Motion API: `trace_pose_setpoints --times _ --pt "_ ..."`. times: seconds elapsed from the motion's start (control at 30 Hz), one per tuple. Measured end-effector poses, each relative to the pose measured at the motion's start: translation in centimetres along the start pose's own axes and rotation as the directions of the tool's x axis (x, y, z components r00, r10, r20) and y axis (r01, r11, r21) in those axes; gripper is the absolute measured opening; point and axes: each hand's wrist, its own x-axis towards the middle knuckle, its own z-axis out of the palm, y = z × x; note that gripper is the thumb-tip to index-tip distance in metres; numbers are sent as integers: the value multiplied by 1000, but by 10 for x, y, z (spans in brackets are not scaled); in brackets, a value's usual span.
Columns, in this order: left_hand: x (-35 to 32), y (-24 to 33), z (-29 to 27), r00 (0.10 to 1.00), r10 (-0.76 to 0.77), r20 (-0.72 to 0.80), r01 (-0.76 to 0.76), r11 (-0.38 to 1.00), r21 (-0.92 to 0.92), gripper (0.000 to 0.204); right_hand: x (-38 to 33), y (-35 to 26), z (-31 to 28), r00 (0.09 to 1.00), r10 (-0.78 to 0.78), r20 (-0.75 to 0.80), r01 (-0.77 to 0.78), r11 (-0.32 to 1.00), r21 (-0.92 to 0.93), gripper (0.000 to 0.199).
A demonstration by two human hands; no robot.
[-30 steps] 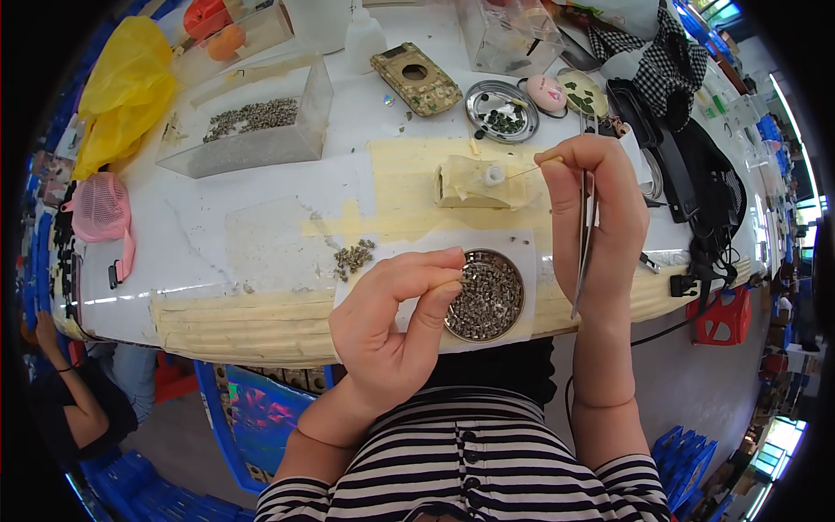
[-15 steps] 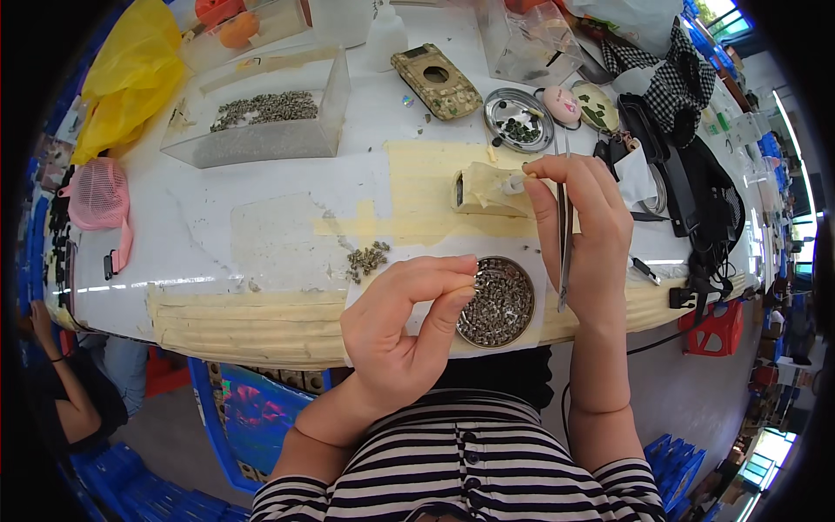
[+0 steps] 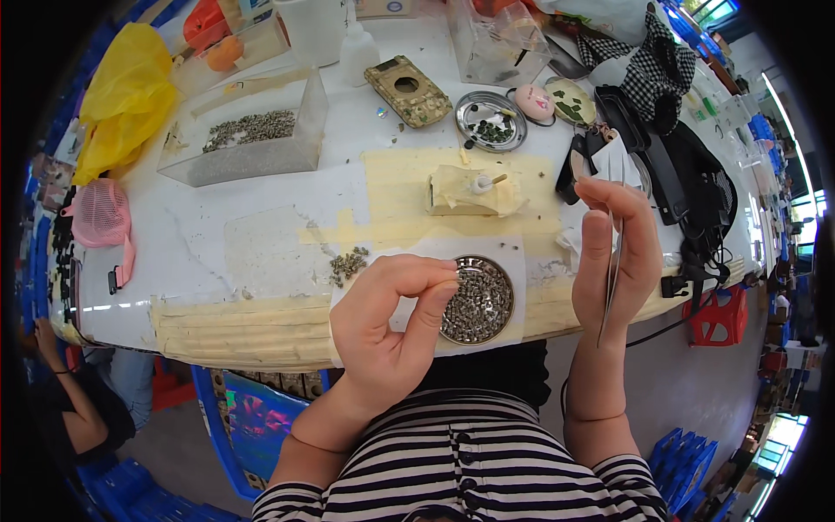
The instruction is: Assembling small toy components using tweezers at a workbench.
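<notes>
My left hand (image 3: 387, 317) is closed in a pinch beside the left rim of a round metal dish (image 3: 513, 306) full of small grey metal parts (image 3: 478, 300). Whatever sits between its thumb and forefinger is too small to make out. My right hand (image 3: 619, 252) is raised to the right of the dish, holding metal tweezers (image 3: 612, 278) lengthwise along the palm, with thumb and forefinger apart. Beyond the dish, a tape-wrapped block (image 3: 444, 193) holds a small white bottle (image 3: 481, 184), from which a thin stick (image 3: 498, 179) leans out.
A loose pile of small parts (image 3: 348, 265) lies left of the dish. Farther back are a clear bin (image 3: 243, 174), a camouflage model hull (image 3: 409, 91), a round tin with dark green pieces (image 3: 491, 122) and a pink egg-shaped thing (image 3: 534, 103). Black straps (image 3: 696, 178) lie at right.
My right hand has moved right, away from the bottle, letting go of the stick, which now leans in it. The tweezers stay in that hand. My left hand keeps its pinch near the dish.
</notes>
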Motion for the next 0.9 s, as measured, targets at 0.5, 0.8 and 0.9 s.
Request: trace_pose_setpoints --times 0.5,0.8,0.9 --pt "15 15 63 905 49 422 -254 860 443 8 -32 46 -26 979 102 -179 -104 995 -4 8" --pt "20 12 74 900 -24 436 -236 813 532 6 -32 48 -29 986 47 -162 -43 999 28 9" --pt "21 7 76 912 7 410 -249 804 540 6 -33 49 -28 981 55 -187 -45 997 56 9"
